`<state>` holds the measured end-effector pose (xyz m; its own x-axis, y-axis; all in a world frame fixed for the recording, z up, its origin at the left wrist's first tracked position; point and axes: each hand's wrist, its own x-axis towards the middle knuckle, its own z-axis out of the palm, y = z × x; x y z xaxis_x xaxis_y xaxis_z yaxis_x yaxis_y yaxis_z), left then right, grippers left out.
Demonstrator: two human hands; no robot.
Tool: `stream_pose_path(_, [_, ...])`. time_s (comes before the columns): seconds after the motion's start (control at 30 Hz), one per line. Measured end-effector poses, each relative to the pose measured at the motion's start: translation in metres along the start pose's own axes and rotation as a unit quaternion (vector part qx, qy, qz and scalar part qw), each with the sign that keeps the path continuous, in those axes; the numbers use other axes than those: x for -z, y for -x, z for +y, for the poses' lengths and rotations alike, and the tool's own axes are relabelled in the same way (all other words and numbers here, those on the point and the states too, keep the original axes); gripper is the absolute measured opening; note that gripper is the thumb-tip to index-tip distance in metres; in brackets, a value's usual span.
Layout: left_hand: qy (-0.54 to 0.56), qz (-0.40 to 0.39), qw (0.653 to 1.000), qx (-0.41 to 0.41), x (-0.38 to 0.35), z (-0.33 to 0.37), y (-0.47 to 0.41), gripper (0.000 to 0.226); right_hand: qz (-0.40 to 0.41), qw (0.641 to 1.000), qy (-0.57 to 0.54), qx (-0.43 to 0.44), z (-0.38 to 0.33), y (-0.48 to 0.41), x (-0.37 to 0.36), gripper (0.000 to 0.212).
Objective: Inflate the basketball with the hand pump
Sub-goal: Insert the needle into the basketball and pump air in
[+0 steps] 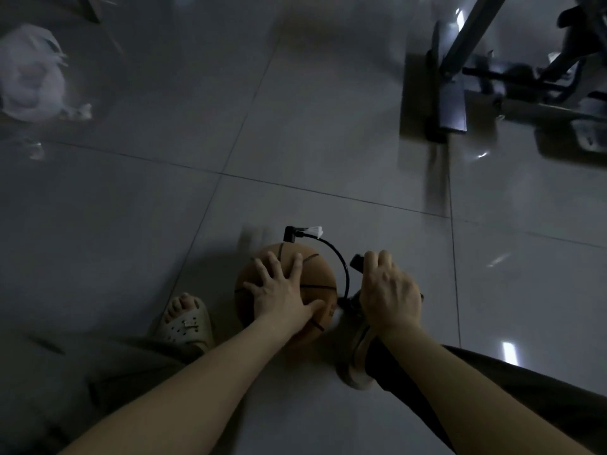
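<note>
The orange-brown basketball (pixel 318 274) with black seams is sitting on the glossy grey tiled floor (pixel 197 126), low in the centre of the frame. The left hand (pixel 282 297) is pressing down on its top, palm flat and fingers spread straight, grasping nothing. A thin black hose (pixel 341 261) is arcing over the ball's right side, ending in a black angled connector (pixel 289 234) at the ball's far edge, beside a small white tag (pixel 314 231). Just right of the ball, the right hand (pixel 391 290) is curling its fingers over the black pump handle (pixel 356 262), gripping it. A worn shoe (pixel 354 359) is showing beneath that hand; a beige perforated sandal (pixel 184 323) is standing lower left. A white plastic bag (pixel 31 77) is lying in the upper left, and a dark metal equipment frame (pixel 450 77) is standing in the upper right.
</note>
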<state>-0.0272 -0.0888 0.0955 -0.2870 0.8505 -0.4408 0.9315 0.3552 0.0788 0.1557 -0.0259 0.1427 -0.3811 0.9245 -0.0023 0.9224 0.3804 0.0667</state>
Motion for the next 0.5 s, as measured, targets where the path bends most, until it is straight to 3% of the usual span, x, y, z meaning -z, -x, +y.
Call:
stream_pose_path(0.1, [-0.01, -0.012, 1.0, 0.003, 0.004, 0.003, 0.003, 0.111, -0.016, 0.999, -0.017, -0.028, -0.002, -0.005, 0.009, 0.015])
stream_pose_path(0.23, [-0.031, -0.068, 0.997, -0.001, 0.012, -0.001, 0.004, 0.122, -0.037, 0.998, -0.042, 0.009, -0.006, 0.007, 0.032, 0.022])
stream_pose_path(0.37, [-0.019, -0.128, 0.991, -0.011, 0.035, -0.009, 0.0, 0.125, 0.056, 0.997, -0.038, -0.022, 0.002, -0.002, 0.091, 0.019])
stream_pose_path(0.5, [-0.01, -0.103, 0.994, -0.016, 0.031, -0.01, 0.006, 0.123, 0.112, 0.992, -0.017, -0.052, 0.0, -0.004, 0.132, 0.007])
